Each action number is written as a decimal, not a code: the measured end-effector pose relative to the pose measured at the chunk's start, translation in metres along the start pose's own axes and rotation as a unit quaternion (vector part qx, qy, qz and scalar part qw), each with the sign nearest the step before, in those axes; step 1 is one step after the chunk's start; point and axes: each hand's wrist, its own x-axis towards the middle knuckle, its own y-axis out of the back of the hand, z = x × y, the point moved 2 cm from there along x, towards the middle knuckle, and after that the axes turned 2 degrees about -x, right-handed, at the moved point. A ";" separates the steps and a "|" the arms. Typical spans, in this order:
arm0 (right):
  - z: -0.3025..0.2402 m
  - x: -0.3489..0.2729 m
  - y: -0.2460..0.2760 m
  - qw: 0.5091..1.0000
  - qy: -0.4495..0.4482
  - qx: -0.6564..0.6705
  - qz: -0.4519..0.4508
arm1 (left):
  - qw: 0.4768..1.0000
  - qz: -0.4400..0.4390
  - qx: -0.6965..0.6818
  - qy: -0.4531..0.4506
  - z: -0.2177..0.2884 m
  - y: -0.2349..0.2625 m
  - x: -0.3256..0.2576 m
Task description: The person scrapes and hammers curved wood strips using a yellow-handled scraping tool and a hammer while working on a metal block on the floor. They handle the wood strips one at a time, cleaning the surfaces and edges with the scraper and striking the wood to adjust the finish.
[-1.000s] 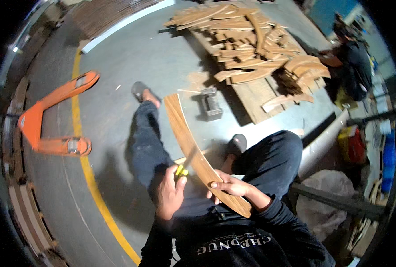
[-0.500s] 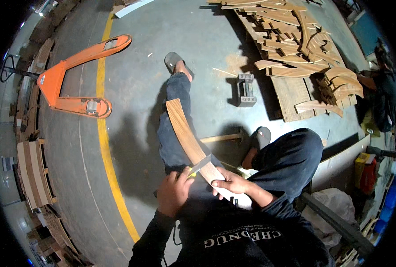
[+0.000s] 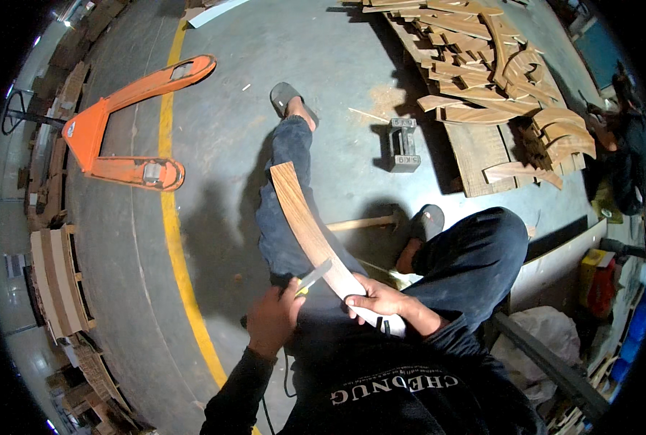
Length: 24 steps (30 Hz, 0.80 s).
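Note:
My right hand grips the near end of a long, curved wooden piece, thumb on top. The piece slants over my lap, its far end up and to the left past my thigh. My left hand is closed round the yellow-green handle of a flat grey tool, which looks like a file. Its tip is at the left edge of the wooden piece; whether it touches I cannot tell. My left hand is slightly smeared by motion.
A pallet heaped with curved wooden parts lies at the far right, a person beside it. A metal weight and a hammer lie on the floor before me. An orange pallet jack stands left, near a yellow floor line.
My left hand has drawn the file back, down and to the left, so its blade no longer lies across the wooden piece. The right hand keeps its hold.

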 end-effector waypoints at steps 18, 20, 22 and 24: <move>-0.079 -0.030 0.001 0.853 0.385 0.074 0.345 | 0.809 0.008 -0.586 0.048 0.080 -0.059 0.032; -0.094 -0.052 -0.007 0.810 0.408 0.075 0.415 | 0.833 -0.038 -0.552 -0.005 0.094 -0.071 0.043; -0.086 -0.082 0.001 0.809 0.395 0.000 0.436 | 0.787 -0.117 -0.606 0.001 0.092 -0.059 0.051; -0.086 -0.140 0.008 0.656 0.415 -0.225 0.589 | 0.808 -0.159 -0.566 0.025 0.077 -0.034 0.058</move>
